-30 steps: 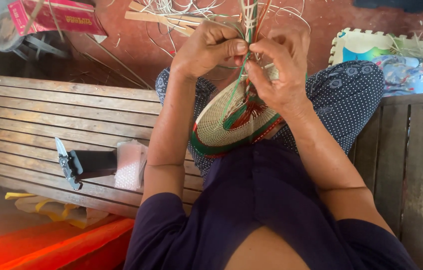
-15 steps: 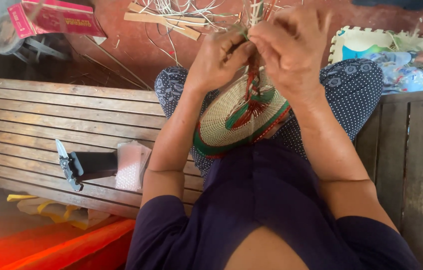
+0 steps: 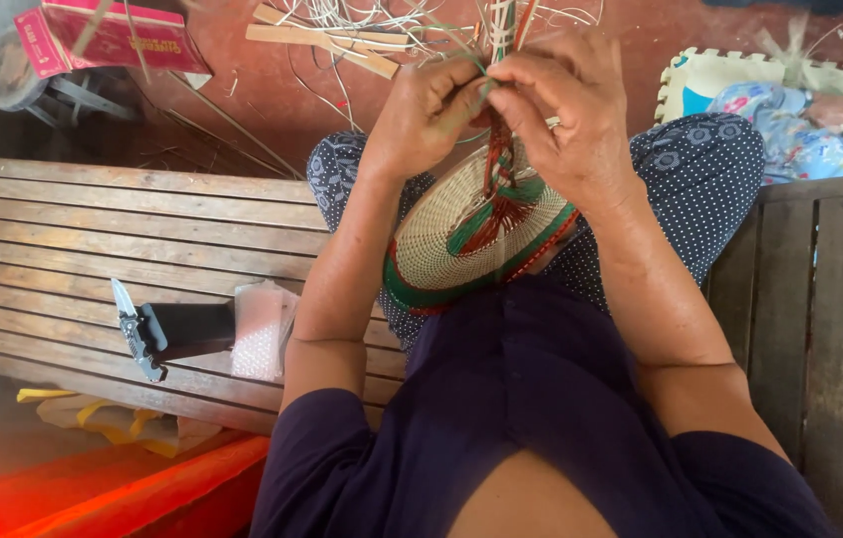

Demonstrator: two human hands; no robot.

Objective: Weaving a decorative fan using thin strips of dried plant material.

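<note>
A round woven basket base (image 3: 446,239), straw-coloured with green and red bands, rests on my lap against my dotted trousers. Loose strands (image 3: 501,30) in white, green and red rise from its middle toward the floor ahead. My left hand (image 3: 426,110) pinches a green strand just above the weave. My right hand (image 3: 571,105) meets it from the right, fingers closed on the same bundle of strands. Both hands touch at the fingertips over the basket's upper edge.
A wooden slatted bench (image 3: 63,249) runs to my left, bearing a folding knife (image 3: 138,334) with a black handle and a small clear plastic box (image 3: 260,329). A red carton (image 3: 108,35) and wooden sticks (image 3: 327,40) lie on the floor. A foam mat (image 3: 710,80) sits far right.
My right hand came down slightly and drew closer to the left, and the strands were pulled tighter over the basket. The basket and bench items stayed put.
</note>
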